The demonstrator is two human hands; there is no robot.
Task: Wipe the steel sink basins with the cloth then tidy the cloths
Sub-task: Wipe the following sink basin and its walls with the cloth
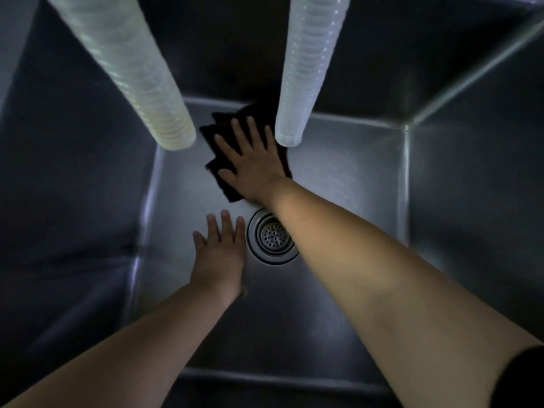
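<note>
Right hand (250, 163), centre of the frame: fingers spread and laid flat on a dark folded cloth (216, 142), palm down, holding nothing between the fingers. The flat, splayed posture suits wiping, since it spreads pressure over the whole pad rather than bunching it. The cloth lies on the basin floor (338, 172) toward the far wall, its stepped folded corners showing to the left of the fingers and a strip showing to the right of the wrist.

Left hand (219, 248), lower centre: fingers loosely spread, palm down, empty, just left of the drain (272, 235). Whether it rests on the steel or hovers above it cannot be told; the placement suggests bracing while the other arm reaches further in.

The drain, a round perforated strainer, sits between the two forearms, and the right forearm crosses its upper right edge. The cloth is just beyond it, apart from it.

Two ribbed translucent hoses hang into the basin from the top of the frame: the left hose (132, 72) ends upper left of the cloth, the right hose (306, 75) ends just beside the right fingers, overlapping the cloth's far edge in this view. Their open ends appear to hang clear of the floor, so the wiping hand likely must work around them.

Steel walls (471, 187) rise on every side. Judged stage: wiping the floor of this basin; no second cloth or second basin is in view.
</note>
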